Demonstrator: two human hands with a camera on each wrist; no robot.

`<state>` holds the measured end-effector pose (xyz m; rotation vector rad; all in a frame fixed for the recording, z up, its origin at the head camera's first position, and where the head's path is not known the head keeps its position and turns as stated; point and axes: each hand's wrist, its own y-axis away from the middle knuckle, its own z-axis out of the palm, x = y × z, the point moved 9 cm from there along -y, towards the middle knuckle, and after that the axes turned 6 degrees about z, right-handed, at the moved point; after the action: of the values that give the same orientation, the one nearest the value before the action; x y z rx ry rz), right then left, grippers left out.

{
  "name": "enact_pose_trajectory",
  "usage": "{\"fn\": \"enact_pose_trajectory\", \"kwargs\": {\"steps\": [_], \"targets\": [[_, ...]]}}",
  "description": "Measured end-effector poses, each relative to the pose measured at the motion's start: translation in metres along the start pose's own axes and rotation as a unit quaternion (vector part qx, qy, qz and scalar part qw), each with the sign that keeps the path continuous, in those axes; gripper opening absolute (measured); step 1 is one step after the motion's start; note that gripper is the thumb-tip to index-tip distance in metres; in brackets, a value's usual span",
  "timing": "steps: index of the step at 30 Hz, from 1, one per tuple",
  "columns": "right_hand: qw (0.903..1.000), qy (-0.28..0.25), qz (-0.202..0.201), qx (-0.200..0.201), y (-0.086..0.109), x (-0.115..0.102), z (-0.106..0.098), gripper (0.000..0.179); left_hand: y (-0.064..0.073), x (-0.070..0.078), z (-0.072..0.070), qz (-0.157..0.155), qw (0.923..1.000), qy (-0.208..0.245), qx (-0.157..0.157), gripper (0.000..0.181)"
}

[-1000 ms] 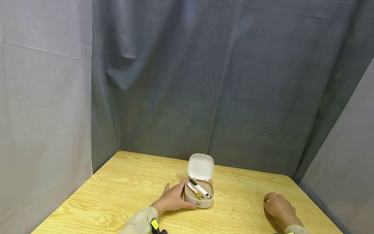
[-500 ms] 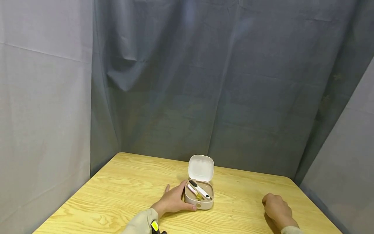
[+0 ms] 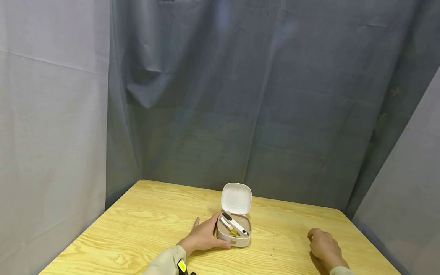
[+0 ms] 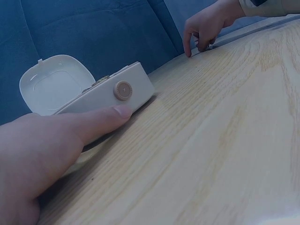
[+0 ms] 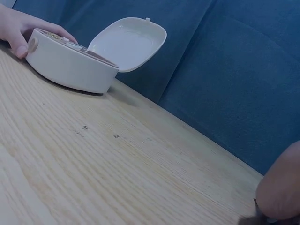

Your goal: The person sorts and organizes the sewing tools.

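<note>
My left hand (image 3: 205, 233) grips the left side of a small cream box (image 3: 240, 240), its thumb lying along the front beside a round tan button (image 4: 123, 90). The white lid (image 3: 236, 198) stands raised at the back. In the box lie a slim white-handled tool with a black end (image 3: 235, 224) and a shorter white piece with a yellow end (image 3: 228, 225). Well to the right, my right hand (image 3: 324, 246) is low at the tabletop, fingers bent and one fingertip pointing down. A blurred dark thing (image 5: 257, 219) shows beside it; I cannot tell whether the hand holds it.
The box sits on a wood-grain table (image 3: 165, 206) with rounded far corners. A dark grey curtain (image 3: 206, 114) hangs behind the table, and paler cloth (image 3: 51, 133) hangs along the left side and the right.
My right hand has shifted slightly to the left over the table. My left hand stays on the box, and the lid remains raised.
</note>
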<state>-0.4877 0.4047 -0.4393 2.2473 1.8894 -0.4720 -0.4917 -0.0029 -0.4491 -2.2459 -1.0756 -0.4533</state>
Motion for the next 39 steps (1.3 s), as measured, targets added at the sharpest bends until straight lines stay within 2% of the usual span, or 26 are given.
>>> {"fn": "enact_pose_trajectory", "kwargs": {"steps": [10, 14, 23, 34, 39], "targets": [[0.9992, 0.027, -0.024, 0.016, 0.000, -0.004, -0.002, 0.023, 0.000, -0.001, 0.000, -0.004, 1.0000, -0.006, -0.001, 0.120], [0.9991, 0.016, -0.020, 0.032, 0.001, -0.002, -0.008, 0.024, 0.000, 0.000, -0.001, -0.003, 1.0000, -0.003, 0.000, 0.119], [0.9997, -0.007, 0.002, 0.023, 0.002, 0.003, -0.009, 0.026, 0.000, 0.002, -0.001, 0.008, 1.0000, -0.002, 0.001, 0.116], [0.9987, -0.020, -0.019, 0.043, 0.000, -0.004, -0.018, 0.032, -0.001, -0.003, 0.001, 0.005, 1.0000, 0.000, 0.006, 0.119], [0.9987, -0.013, -0.020, 0.046, 0.000, -0.003, -0.018, 0.027, -0.002, -0.006, 0.003, 0.002, 1.0000, 0.000, 0.008, 0.120]]}}
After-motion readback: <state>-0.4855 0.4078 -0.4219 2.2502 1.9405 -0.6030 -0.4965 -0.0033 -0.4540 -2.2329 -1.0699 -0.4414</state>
